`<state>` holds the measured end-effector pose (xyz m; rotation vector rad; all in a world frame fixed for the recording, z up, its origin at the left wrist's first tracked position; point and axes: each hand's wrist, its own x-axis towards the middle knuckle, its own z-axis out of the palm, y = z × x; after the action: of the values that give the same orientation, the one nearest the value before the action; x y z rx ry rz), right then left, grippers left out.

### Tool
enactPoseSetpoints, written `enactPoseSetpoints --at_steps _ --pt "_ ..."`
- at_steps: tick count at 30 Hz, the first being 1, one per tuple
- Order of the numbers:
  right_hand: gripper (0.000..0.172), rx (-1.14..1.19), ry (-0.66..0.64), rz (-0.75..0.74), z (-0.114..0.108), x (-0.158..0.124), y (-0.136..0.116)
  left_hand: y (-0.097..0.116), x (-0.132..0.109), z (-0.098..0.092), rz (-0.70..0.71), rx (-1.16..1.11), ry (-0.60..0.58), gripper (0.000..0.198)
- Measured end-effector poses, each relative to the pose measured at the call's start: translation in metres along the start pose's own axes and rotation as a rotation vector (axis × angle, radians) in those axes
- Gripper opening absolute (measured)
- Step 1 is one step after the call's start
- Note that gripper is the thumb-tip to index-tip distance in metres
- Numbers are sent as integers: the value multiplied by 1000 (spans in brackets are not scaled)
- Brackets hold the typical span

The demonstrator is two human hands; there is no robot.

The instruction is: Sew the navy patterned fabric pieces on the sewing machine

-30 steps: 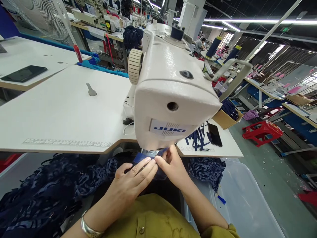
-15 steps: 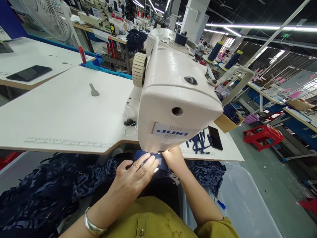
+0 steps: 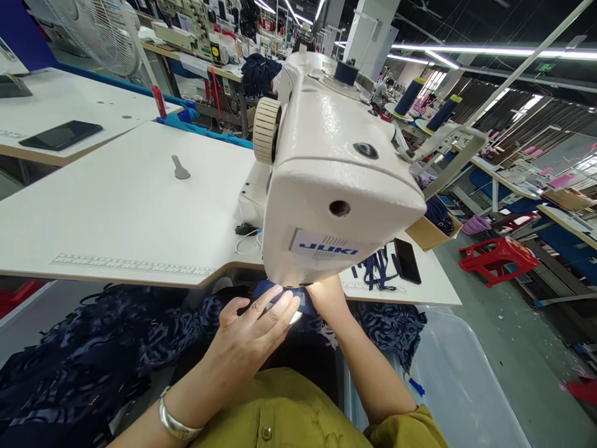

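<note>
One left hand rests outstretched on blue cloth, likely light, soft, best edge-held; we cannot tell whether the right hand grips.

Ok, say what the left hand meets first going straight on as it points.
Probably the right hand, just past the left fingers; depth beneath the sewing machine head is unclear, so its underside might come first.

Right hand partly hidden
Machine covers its fingers; top edge crops the fan; distant person too small to make out.
</note>
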<state>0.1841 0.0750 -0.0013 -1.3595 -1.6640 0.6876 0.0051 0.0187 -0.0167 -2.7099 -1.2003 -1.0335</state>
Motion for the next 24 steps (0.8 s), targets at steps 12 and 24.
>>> enactPoseSetpoints --at_steps 12,24 --pt "14 169 59 -15 3 6 -7 10 14 -8 62 111 115 31" --pt "21 111 44 -17 1 7 -7 8 4 5 27 121 83 36"
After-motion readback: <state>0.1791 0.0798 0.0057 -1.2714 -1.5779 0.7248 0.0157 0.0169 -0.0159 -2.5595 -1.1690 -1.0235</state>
